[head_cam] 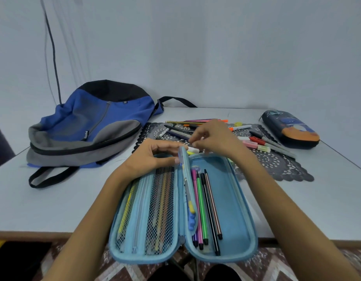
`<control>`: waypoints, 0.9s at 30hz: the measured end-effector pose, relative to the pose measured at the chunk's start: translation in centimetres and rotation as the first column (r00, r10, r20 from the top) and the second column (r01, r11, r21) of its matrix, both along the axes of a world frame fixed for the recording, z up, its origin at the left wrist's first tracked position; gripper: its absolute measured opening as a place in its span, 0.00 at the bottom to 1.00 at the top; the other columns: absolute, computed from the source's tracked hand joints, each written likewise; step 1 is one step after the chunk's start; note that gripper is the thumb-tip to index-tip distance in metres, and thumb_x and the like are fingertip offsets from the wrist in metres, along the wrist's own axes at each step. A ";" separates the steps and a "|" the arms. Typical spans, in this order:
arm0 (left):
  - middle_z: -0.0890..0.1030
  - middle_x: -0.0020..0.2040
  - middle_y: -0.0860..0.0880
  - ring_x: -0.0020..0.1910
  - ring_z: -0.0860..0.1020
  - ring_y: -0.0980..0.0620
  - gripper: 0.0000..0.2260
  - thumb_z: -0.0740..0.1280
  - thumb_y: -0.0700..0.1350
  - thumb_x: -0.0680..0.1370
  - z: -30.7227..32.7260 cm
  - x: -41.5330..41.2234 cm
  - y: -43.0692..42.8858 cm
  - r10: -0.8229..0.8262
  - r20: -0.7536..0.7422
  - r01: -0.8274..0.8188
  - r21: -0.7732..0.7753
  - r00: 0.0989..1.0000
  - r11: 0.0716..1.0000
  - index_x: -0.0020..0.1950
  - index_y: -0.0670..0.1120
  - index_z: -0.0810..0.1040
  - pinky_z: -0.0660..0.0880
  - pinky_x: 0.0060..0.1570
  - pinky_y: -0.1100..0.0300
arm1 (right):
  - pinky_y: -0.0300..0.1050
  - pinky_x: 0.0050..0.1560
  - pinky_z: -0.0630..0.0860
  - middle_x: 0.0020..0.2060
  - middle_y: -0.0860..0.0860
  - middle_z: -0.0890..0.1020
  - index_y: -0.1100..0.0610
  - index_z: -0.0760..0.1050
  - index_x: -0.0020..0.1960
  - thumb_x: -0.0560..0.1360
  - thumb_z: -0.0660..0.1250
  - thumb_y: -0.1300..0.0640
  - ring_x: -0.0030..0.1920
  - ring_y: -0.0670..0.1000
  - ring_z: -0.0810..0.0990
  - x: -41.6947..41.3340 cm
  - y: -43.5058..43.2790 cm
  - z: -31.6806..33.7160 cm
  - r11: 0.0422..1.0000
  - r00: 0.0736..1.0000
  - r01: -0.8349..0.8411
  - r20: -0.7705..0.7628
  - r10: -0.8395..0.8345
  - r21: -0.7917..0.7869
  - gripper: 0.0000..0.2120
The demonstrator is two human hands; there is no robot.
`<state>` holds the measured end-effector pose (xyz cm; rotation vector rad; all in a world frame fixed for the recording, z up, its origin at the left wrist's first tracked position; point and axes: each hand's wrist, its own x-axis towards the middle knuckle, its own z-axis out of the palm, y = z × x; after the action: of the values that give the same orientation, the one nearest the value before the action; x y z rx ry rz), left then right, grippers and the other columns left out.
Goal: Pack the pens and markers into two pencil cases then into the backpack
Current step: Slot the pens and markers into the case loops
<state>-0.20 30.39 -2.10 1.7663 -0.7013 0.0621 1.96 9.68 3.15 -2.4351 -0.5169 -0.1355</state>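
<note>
A light blue pencil case lies open at the table's near edge, with pens behind mesh on its left half and several thin markers in its right half. My left hand pinches the top of the case's middle divider flap and holds it upright. My right hand hovers just beyond the case's far end, fingers curled on a small pale marker. Loose pens and markers lie scattered on a dark lace mat. A dark pencil case lies shut at the far right. The blue and grey backpack lies at the left.
The grey table ends near me, with patterned floor below. A dark cable hangs down the wall behind the backpack. The backpack's black strap lies toward the table's front left.
</note>
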 end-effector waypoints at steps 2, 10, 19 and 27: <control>0.86 0.52 0.45 0.52 0.83 0.52 0.17 0.73 0.35 0.72 0.0 0.0 -0.1 -0.008 0.001 0.008 0.000 1.000 1.000 0.61 0.40 0.81 0.77 0.55 0.62 | 0.30 0.34 0.74 0.37 0.49 0.83 0.57 0.85 0.48 0.72 0.72 0.65 0.30 0.39 0.76 1.5 1.6 -0.3 0.993 0.998 -0.051 0.023 0.053 -0.105 0.07; 0.86 0.52 0.45 0.52 0.83 0.51 0.16 0.72 0.32 0.73 0.0 0.1 0.1 -0.010 0.013 0.010 0.012 1.000 1.000 0.60 0.41 0.81 0.77 0.57 0.60 | 0.42 0.40 0.69 0.37 0.51 0.75 0.55 0.83 0.45 0.71 0.69 0.66 0.37 0.51 0.75 4.3 4.8 -1.8 0.883 0.993 -0.003 0.104 0.058 -0.469 0.09; 0.86 0.50 0.47 0.50 0.83 0.54 0.16 0.72 0.32 0.73 0.1 -0.2 -0.1 -0.005 -0.010 0.005 -0.005 1.000 1.000 0.58 0.44 0.82 0.77 0.53 0.63 | 0.47 0.47 0.79 0.32 0.45 0.77 0.57 0.83 0.47 0.66 0.71 0.69 0.36 0.46 0.80 4.3 2.0 -0.4 0.993 0.989 0.066 0.140 -0.052 -0.098 0.12; 0.86 0.49 0.50 0.50 0.83 0.56 0.15 0.73 0.37 0.71 0.3 -0.3 -0.1 -0.013 -0.029 0.012 -0.014 1.000 1.000 0.57 0.46 0.82 0.77 0.53 0.64 | 0.44 0.39 0.83 0.37 0.60 0.84 0.59 0.78 0.56 0.69 0.72 0.70 0.32 0.53 0.83 0.4 -0.7 3.1 0.936 0.997 0.080 -0.033 -0.073 0.343 0.17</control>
<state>-0.54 30.26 -1.81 1.7462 -0.6895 0.0331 2.36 9.03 6.26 -2.1104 -0.3553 -0.2156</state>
